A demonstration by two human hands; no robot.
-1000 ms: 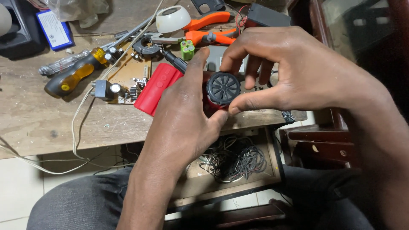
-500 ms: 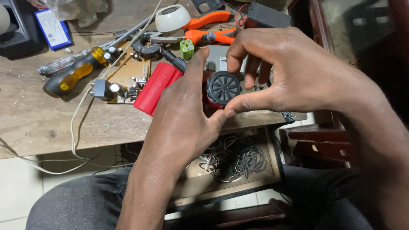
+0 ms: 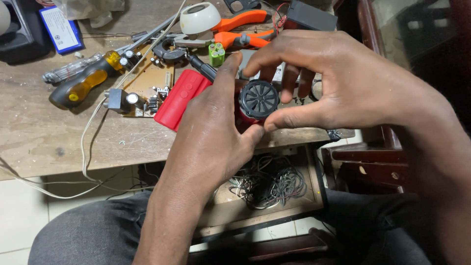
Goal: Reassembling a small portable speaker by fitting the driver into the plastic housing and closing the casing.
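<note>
Both hands hold a small red cylinder-shaped device with a round black ribbed end cap (image 3: 258,99) above the edge of a wooden workbench (image 3: 44,132). My left hand (image 3: 213,132) wraps the red body from the left, index finger stretched upward. My right hand (image 3: 333,83) pinches the black cap's rim between thumb and fingers from the right. Most of the red body is hidden by my hands.
On the bench lie a red flat casing (image 3: 181,99), a brown circuit board (image 3: 147,83), a yellow-and-black screwdriver (image 3: 83,83), orange-handled pliers (image 3: 243,29), a green battery pack (image 3: 216,53), a white round object (image 3: 198,17). An open drawer (image 3: 265,184) below holds tangled wires.
Both hands and the device have stayed almost in place; my right fingers shifted slightly around the black cap.
</note>
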